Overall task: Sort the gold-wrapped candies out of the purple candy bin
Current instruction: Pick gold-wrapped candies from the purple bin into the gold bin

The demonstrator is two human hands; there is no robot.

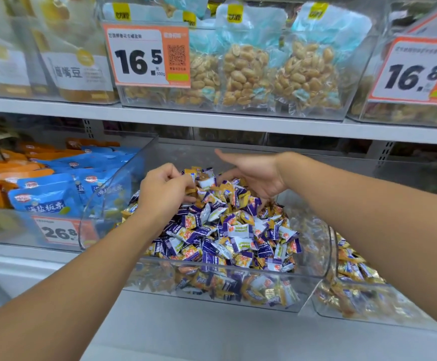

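2 bare hands reach into the clear candy bin (pixel 238 267) on the lower shelf, heaped with purple-wrapped candies (pixel 212 231) mixed with gold-wrapped candies (pixel 234 195). Left hand (pixel 164 190) sits at the bin's back left, fingers curled and pinched narrow on a few small wrappers at the top of the heap; gold ones show at the fingertips, exact count can't tell. Right hand (pixel 255 175) is over the bin's back right, palm open, thumb out, fingers spread down into the pile, holding nothing I can see. Most gold wrappers lie near the heap's top toward the back, purple ones dominate the front edge. Second clear bin (pixel 368 303) with similar candies touches the right side. Blue and orange snack bags (pixel 48 188) fill the bin to the left. Upper shelf has peanut bags (pixel 248 71) and a 16.5 price tag (pixel 147 57).
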